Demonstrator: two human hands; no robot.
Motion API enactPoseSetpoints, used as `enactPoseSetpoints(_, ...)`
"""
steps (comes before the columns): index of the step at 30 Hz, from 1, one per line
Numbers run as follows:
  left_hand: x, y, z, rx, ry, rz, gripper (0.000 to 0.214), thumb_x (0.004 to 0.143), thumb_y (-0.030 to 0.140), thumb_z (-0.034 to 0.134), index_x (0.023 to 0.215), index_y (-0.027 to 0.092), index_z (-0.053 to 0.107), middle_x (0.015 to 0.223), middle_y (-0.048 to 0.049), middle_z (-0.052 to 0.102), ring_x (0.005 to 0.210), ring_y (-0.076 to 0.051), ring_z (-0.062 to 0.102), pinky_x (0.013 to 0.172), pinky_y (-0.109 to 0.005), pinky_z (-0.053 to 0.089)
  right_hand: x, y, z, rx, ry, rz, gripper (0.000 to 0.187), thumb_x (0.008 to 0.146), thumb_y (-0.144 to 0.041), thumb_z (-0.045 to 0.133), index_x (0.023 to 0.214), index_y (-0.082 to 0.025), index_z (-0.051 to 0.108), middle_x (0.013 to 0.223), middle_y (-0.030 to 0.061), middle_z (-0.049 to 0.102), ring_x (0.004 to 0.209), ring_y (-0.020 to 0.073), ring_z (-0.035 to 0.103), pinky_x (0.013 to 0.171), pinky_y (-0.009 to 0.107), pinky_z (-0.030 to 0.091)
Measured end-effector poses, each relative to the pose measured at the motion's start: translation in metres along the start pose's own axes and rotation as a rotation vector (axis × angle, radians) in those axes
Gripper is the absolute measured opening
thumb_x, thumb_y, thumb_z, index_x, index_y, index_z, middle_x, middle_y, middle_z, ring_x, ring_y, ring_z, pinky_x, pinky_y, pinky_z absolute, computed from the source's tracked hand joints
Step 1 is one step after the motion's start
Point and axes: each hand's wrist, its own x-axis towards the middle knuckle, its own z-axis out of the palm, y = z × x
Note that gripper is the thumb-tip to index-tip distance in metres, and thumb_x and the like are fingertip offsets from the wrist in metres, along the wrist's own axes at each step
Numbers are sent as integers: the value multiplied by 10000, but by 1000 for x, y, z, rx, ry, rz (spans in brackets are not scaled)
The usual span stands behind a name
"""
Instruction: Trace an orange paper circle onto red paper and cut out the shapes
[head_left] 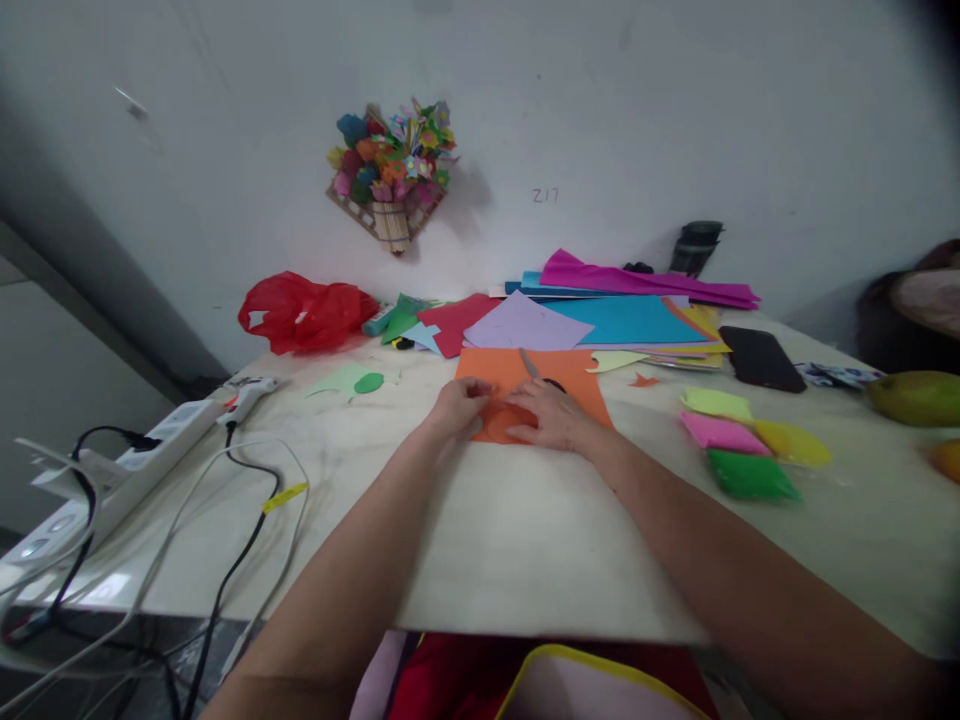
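An orange sheet lies flat on the table in front of me. My left hand is at its left edge, fingers curled together; whatever they pinch blends into the orange. Across the middle of the sheet my right hand rests palm down with its fingers apart. Just beyond it lies a pair of scissors, the blade pointing away from me and the dark handle partly hidden by the hand. Between my hands there seems to be a small orange shape, too blurred to make out.
Coloured sheets are piled behind. A red plastic bag and a green cut-out lie left, near a power strip with cables. To the right are an orange scrap, coloured packets, a phone and fruit.
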Motion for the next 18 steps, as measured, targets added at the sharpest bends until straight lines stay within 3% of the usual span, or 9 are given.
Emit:
enactPoseSetpoints(3,0,2,-10,8,-25,38,165,619,178,617,778,161,657,722,-24,630,636,-125,539,592,-209,411,-1,2,-2,33,-35,-16,480,703,-465,551,1108,-207,559,1118,84,511,1051,216,436,921,376,332)
enactPoseSetpoints(9,0,5,-32,431,-133,7,99,531,201,649,629,211,653,659,-11,637,590,-155,548,525,-220,376,-1,3,-3,33,-59,-17,450,706,-505,536,1067,-242,588,1088,64,520,1022,213,438,896,367,351)
enactPoseSetpoints(18,-1,0,-35,432,-209,42,132,528,285,655,635,207,648,664,-23,643,593,-172,572,501,-222,387,0,2,-3,31,-80,-16,450,727,-510,506,1079,-242,586,1088,65,511,1001,213,435,890,370,348)
